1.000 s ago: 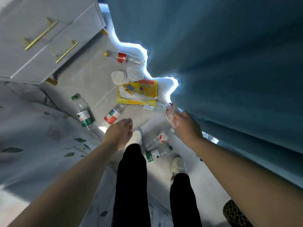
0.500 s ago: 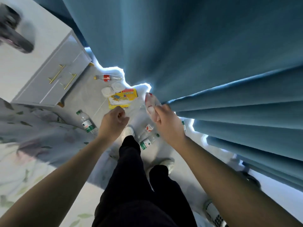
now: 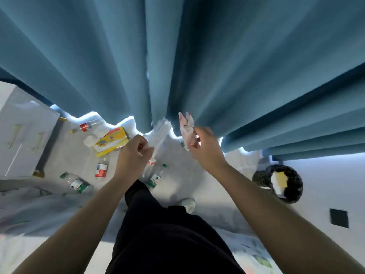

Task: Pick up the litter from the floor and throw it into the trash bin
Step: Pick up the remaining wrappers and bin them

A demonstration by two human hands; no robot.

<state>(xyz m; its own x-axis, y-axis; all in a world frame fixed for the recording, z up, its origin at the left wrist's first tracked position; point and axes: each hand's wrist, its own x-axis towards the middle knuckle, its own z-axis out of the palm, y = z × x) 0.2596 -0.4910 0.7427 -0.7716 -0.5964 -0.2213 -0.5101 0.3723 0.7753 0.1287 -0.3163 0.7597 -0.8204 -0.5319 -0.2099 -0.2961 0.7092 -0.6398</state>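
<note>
While the person stands over the mess, their black-clad legs fill the lower middle and both forearms reach up the frame. The left hand, at centre, is curled like a loose fist. A pale blurred strip runs up from its fingers, and I cannot tell whether it grips that or nothing. The right hand, just right of centre, pinches a pale crumpled scrap with reddish tips between thumb and fingers, held up in front of the curtain hem. The bin sits at middle right, well apart from that hand, with something yellow already inside. I judge the task barely begun: one piece is in hand and not yet dropped, and most litter lies on the floor. A green bottle lies just below the left hand. Further left are a second green bottle and a red bottle. Beyond them lie a yellow packet, white lids and a far red bottle by the hem. The floor is pale grey. Flowered bedding lies at lower left and a white cabinet with gold handles at the left edge. A blue curtain covers the whole upper frame, with daylight under its hem.
</note>
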